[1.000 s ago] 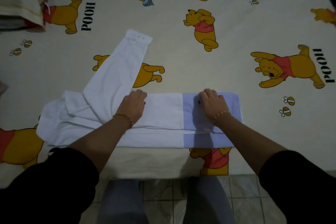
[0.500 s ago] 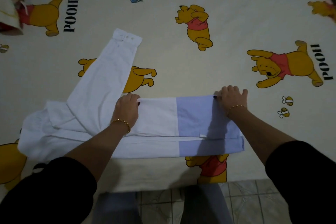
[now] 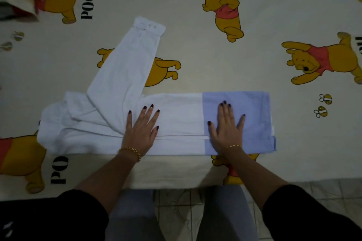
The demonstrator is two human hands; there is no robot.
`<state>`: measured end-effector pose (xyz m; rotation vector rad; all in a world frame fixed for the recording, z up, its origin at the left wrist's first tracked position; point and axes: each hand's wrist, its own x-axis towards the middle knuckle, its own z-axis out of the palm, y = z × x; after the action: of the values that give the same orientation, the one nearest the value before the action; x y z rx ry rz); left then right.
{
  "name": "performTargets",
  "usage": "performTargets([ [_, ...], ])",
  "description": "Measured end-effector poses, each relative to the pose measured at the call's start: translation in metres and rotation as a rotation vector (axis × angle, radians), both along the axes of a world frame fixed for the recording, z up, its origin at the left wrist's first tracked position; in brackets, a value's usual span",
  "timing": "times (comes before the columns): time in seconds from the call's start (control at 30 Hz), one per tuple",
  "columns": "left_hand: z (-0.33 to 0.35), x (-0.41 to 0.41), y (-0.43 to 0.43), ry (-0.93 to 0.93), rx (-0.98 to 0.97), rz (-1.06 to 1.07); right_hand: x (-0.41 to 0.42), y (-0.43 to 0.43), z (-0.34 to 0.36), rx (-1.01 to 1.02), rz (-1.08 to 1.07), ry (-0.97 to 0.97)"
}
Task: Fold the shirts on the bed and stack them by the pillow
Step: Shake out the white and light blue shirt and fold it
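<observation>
Both hands lie flat with fingers spread on a folded white cotton shirt with a pale blue hem panel (image 3: 176, 119), low in the frame's centre: left hand (image 3: 141, 130) on white cloth, right hand (image 3: 228, 126) on blue. One sleeve (image 3: 127, 64) angles toward upper left across the cream bear-print bed sheet (image 3: 195, 60).

The shirt (image 3: 176, 115) was thin, matt woven cloth, lightly creased along its folds. The bed sheet (image 3: 195, 68) beneath it was smooth, matt printed cloth. The bracelets (image 3: 133, 151) were shiny gold-coloured metal beads. The floor (image 3: 176, 201) was tile with a dull sheen.
</observation>
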<state>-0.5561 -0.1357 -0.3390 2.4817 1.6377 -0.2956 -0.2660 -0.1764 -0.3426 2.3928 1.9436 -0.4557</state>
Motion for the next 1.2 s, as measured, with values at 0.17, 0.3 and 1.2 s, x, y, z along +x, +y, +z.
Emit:
performTargets([
  [0.17,0.032,-0.029,0.027,-0.075,0.099,0.052,-0.016,0.026,0.021,-0.049,0.060,-0.017],
  [0.3,0.048,-0.067,0.069,-0.251,0.158,0.307,-0.090,0.083,0.035,-0.049,0.207,0.085],
  [1.2,0.141,-0.071,0.131,-0.154,-0.301,-0.016,-0.107,0.213,0.149,-0.156,0.855,-0.353],
])
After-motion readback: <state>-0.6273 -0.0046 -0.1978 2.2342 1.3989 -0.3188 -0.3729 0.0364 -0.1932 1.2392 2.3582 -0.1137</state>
